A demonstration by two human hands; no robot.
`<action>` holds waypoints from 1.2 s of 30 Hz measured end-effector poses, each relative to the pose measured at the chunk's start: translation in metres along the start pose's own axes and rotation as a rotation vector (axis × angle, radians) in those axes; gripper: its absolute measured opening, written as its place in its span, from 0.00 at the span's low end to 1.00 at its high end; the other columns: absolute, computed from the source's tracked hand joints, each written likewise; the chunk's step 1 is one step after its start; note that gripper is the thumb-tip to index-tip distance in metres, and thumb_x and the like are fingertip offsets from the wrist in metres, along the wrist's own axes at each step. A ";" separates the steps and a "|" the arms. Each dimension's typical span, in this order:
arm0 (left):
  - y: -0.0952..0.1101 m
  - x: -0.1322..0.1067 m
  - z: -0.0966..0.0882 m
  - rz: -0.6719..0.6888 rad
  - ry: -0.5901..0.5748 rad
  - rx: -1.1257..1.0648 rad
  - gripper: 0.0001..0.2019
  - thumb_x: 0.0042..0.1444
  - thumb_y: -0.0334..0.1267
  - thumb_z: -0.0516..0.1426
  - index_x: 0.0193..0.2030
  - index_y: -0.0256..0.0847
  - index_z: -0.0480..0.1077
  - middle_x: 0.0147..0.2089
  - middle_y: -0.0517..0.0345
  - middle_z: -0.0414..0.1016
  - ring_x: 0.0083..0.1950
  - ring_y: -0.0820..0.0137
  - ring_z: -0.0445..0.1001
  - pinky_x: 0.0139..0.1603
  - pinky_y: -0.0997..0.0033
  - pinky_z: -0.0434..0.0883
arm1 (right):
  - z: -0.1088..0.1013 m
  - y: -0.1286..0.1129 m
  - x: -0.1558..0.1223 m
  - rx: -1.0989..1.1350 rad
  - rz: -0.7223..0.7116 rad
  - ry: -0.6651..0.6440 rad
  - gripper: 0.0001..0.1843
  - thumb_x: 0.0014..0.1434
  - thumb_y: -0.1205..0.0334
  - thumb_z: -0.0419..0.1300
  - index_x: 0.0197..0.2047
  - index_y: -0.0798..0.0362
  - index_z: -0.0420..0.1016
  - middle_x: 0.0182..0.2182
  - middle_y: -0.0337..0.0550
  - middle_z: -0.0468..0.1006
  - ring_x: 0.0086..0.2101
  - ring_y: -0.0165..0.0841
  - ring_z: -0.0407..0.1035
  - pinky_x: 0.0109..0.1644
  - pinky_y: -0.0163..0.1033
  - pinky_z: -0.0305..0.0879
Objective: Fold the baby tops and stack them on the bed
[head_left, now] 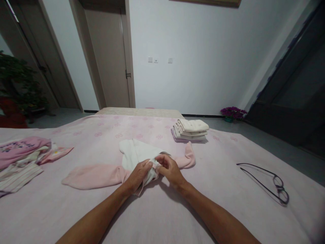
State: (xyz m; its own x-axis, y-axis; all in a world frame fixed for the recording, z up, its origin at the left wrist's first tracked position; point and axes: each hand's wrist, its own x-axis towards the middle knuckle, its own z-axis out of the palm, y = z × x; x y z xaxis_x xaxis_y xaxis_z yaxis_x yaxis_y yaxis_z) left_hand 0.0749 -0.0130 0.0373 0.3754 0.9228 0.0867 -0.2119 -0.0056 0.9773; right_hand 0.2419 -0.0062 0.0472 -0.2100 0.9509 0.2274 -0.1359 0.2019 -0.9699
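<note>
A small white shirt with pink sleeves (96, 176) lies spread on the pink bedsheet in front of me, its body bunched near my fingers. One sleeve stretches to the left, while the other bends upward on the right. My left hand (140, 174) is closed on the shirt's edge, thumb on top. Right beside it, my right hand (169, 168) pinches the same cloth between thumb and fingers. The two hands almost touch, and the exact bit of fabric between the fingertips is partly hidden.
Behind the shirt to the right stands a stack of folded clothes (193, 130). Loose crumpled clothes (22, 159) lie at the left edge. Black-framed eyeglasses (278, 186) rest on the pink bedsheet (223, 210) at right. A purple potted flower (233, 113) stands on the floor beyond.
</note>
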 end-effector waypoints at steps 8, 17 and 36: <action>0.005 0.002 0.004 -0.010 0.144 0.034 0.20 0.57 0.58 0.56 0.36 0.41 0.64 0.28 0.64 0.67 0.28 0.72 0.64 0.31 0.73 0.66 | 0.000 0.009 0.000 -0.051 -0.074 0.048 0.14 0.48 0.66 0.64 0.41 0.51 0.76 0.37 0.41 0.79 0.39 0.34 0.73 0.46 0.40 0.69; 0.006 -0.001 -0.002 0.012 0.128 0.190 0.19 0.50 0.52 0.64 0.36 0.38 0.68 0.30 0.62 0.69 0.30 0.73 0.67 0.30 0.76 0.66 | -0.014 0.004 -0.002 -0.105 -0.024 -0.144 0.23 0.49 0.71 0.53 0.47 0.52 0.79 0.36 0.41 0.80 0.35 0.34 0.75 0.42 0.40 0.72; 0.004 -0.001 0.005 0.032 0.196 0.166 0.15 0.55 0.49 0.61 0.36 0.38 0.69 0.31 0.63 0.70 0.30 0.73 0.65 0.32 0.76 0.65 | -0.022 -0.014 -0.004 -0.800 -0.610 -0.056 0.06 0.61 0.64 0.61 0.41 0.46 0.79 0.43 0.46 0.75 0.47 0.40 0.67 0.52 0.46 0.65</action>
State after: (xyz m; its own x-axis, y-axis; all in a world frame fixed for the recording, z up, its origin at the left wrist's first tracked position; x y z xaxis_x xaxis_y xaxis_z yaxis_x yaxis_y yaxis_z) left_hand 0.0787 -0.0159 0.0418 0.1858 0.9780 0.0947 -0.0639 -0.0841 0.9944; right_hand 0.2655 -0.0073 0.0577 -0.3696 0.6243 0.6882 0.4505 0.7682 -0.4549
